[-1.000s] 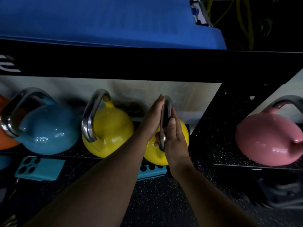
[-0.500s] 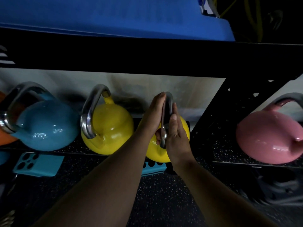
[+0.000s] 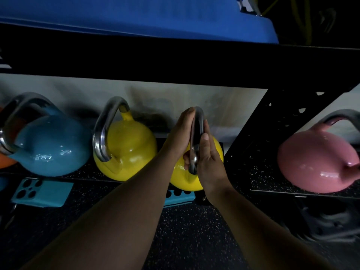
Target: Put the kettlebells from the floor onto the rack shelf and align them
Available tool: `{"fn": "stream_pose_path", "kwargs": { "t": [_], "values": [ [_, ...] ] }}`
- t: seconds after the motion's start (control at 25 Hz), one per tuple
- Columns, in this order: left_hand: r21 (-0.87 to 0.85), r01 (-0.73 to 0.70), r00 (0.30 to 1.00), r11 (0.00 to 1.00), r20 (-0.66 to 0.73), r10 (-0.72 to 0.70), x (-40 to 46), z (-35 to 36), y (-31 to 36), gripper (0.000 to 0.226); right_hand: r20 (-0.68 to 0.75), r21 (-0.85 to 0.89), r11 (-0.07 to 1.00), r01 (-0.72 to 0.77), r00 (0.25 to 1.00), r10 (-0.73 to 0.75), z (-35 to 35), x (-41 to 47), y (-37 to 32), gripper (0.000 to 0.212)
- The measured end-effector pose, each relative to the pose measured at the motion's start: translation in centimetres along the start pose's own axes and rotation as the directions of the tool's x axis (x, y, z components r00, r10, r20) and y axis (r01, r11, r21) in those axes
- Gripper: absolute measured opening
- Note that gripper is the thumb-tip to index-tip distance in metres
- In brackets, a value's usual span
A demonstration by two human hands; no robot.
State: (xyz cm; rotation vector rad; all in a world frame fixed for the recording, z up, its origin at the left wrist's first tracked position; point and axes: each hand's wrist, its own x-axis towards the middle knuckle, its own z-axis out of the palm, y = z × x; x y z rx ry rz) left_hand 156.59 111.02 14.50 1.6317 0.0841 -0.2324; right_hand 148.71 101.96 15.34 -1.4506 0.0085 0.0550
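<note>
Two hands, left hand (image 3: 180, 136) and right hand (image 3: 209, 158), are closed around the handle (image 3: 196, 137) of the yellow kettlebell (image 3: 214, 152); fingers could be pinched against the neighbouring yellow kettlebell (image 3: 132, 145) if it is swung.

Dim, underexposed; glare spots on kettlebells (image 3: 124, 147); edges curved.

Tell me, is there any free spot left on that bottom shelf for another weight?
Hardly. The blue kettlebell, the yellow kettlebell and the second yellow kettlebell, held by both hands, left hand and right hand, sit close together up to the black upright. Bare shelf shows only between that upright and the pink kettlebell.
</note>
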Motion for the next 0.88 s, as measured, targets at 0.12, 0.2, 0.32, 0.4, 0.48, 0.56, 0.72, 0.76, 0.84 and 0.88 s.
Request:
{"fn": "stream_pose_path", "kwargs": {
  "t": [0.12, 0.2, 0.32, 0.4, 0.48, 0.56, 0.72, 0.76, 0.84, 0.88],
  "values": [
    [0.001, 0.010, 1.000, 1.000, 0.024, -0.010, -0.2, -0.1, 0.1, 0.061, 0.013, -0.018, 1.000, -0.024, 1.000, 0.024, -0.1, -0.1, -0.1, 0.047],
    [0.025, 0.019, 0.999, 1.000, 0.034, -0.019, 0.0, -0.2, 0.3, 0.060, 0.019, -0.029, 0.999, -0.028, 0.999, 0.029, -0.2, -0.1, -0.3, 0.048],
    [0.144, 0.051, 0.999, 0.988, -0.015, -0.049, 0.5, -0.2, 1.3, 0.056, 0.030, -0.060, 0.998, -0.035, 0.999, 0.037, -0.5, -0.2, -0.8, 0.048],
    [0.301, 0.050, 0.997, 0.952, -0.063, -0.033, 0.8, -0.3, 2.4, 0.051, 0.042, -0.064, 0.995, -0.081, 0.996, 0.083, -0.8, 0.0, -1.2, 0.047],
    [0.523, -0.008, 0.995, 0.852, -0.084, 0.060, 0.5, -0.6, 3.1, 0.049, 0.032, -0.099, 0.983, -0.154, 0.987, 0.158, -1.5, 0.6, -2.1, 0.045],
    [0.695, -0.105, 0.978, 0.712, -0.056, 0.199, -0.5, -1.1, 3.5, 0.046, 0.005, -0.235, 0.957, -0.171, 0.984, 0.177, -3.0, 1.0, -3.4, 0.041],
    [0.777, -0.151, 0.946, 0.611, -0.065, 0.317, -3.4, -1.2, 4.6, 0.045, -0.036, -0.595, 0.799, -0.081, 0.997, 0.075, -7.0, 0.8, -5.7, 0.026],
    [0.818, -0.159, 0.944, 0.553, -0.038, 0.328, -4.3, -0.9, 5.1, 0.044, -0.033, -0.647, 0.760, -0.056, 0.998, 0.046, -7.9, 0.2, -6.3, 0.025],
    [0.883, -0.180, 0.933, 0.433, 0.015, 0.358, -5.7, -0.5, 5.9, 0.042, 0.001, -0.700, 0.713, 0.033, 0.999, -0.045, -9.4, -1.1, -7.1, 0.022],
    [0.914, -0.181, 0.936, 0.364, 0.046, 0.348, -6.5, 0.1, 6.3, 0.041, 0.022, -0.721, 0.689, 0.077, 0.996, -0.088, -10.2, -1.8, -7.7, 0.021]
  ]
}}
